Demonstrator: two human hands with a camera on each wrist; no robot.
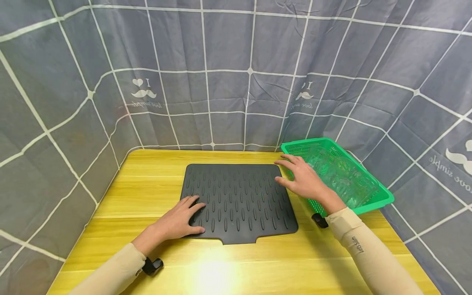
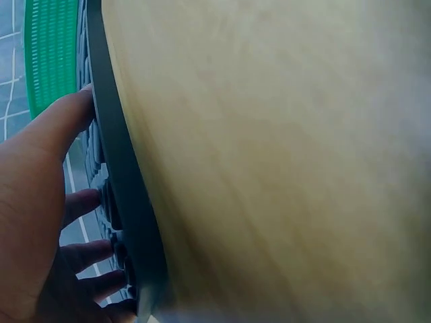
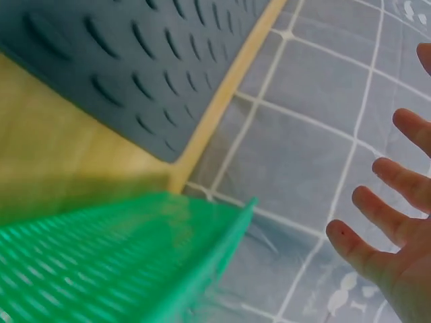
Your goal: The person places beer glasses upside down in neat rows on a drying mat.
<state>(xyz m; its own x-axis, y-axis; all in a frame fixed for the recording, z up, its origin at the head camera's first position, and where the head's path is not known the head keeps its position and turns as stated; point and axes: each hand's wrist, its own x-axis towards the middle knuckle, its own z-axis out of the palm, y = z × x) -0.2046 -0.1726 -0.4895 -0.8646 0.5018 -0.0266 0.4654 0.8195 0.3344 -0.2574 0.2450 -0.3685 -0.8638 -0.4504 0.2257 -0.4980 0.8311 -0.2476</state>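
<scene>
A dark grey mat (image 1: 239, 200) with raised oval ridges lies flat on the wooden table, a short tab on its near edge. My left hand (image 1: 177, 221) rests at the mat's near left part, fingers spread over its ridges. In the left wrist view, its thumb and fingertips meet the ridged face beside the mat's edge (image 2: 128, 155). Over the far right corner of the mat is my right hand (image 1: 304, 178), fingers spread and holding nothing. Its forearm passes over the near left side of a green basket (image 1: 383, 198), which holds several clear, glass-like vessels (image 1: 344, 182).
The basket stands at the table's right side, close beside the mat. A grey curtain (image 1: 228, 94) with white grid lines hangs along the back and both sides. Bare wooden tabletop (image 1: 147, 180) shows left of the mat and in front of it.
</scene>
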